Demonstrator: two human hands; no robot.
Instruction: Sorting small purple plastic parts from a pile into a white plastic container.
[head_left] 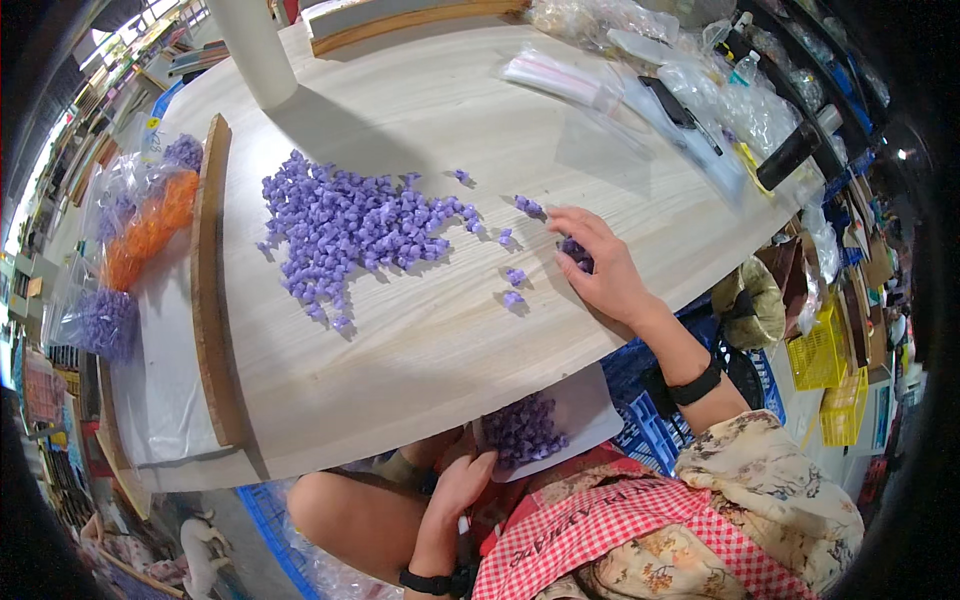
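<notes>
From the head camera, the right hand point(603, 268) lies flat on the pale wooden table point(420, 100), its fingers curled together over a few purple pieces point(574, 252) that show between them near the table's right edge. A dark band point(697, 386) sits on that wrist. Just left of the hand lie some loose purple pieces point(514, 274), apart from one another, and further left the big heap of purple pieces point(350, 225) spreads over the middle of the table.

Below the near edge of the table, the left hand point(458, 485) grips the lower edge of a clear bag point(575, 405), fingers closed on it; the bag holds a clump of purple pieces point(522, 430).

Off the table's left end, beyond a wooden strip point(207, 290), bags of orange and purple pieces point(140, 235) are piled up. Plastic bags point(720, 100) and a dark bottle point(790, 153) crowd the far right corner.
</notes>
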